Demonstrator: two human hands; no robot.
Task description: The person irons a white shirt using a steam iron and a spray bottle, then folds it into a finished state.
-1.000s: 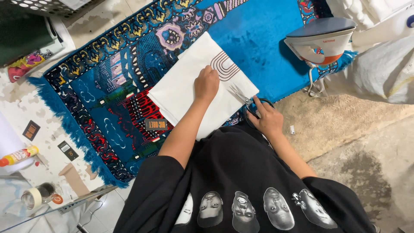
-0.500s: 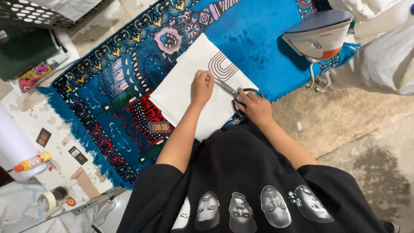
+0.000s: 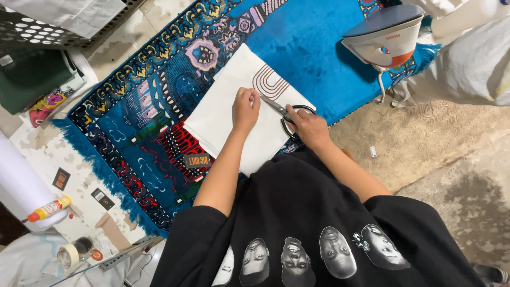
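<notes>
Nearest the camera, the person's black printed shirt [image 3: 319, 234] fills the lower frame, both bare forearms reaching out from it. The right hand [image 3: 308, 126] has its fingers curled closed through the black loop handles of a pair of scissors [image 3: 284, 110], whose blades point up and left across the white cloth [image 3: 223, 114]; the blades look nearly closed, though how far they part is hard to tell. The left hand [image 3: 245, 109] lies just beside the blades, palm down, fingers bent and pressing on the cloth, holding nothing else. The cloth is a folded white rectangle with a printed pattern of brown curved lines [image 3: 270, 82] at its far corner, just beyond the scissor tips. It lies on a blue patterned rug [image 3: 159, 106] with a fringe, spread over the floor. Off to the left, on pale floor, stand a small yellow bottle with a red cap [image 3: 49, 208] and a roll of tape [image 3: 67, 255]. Farther out, a steam iron [image 3: 385, 34] stands on the rug's far right edge, near bundled white fabric [image 3: 467, 64]. At the far left sits a dark perforated basket [image 3: 37, 29].
</notes>
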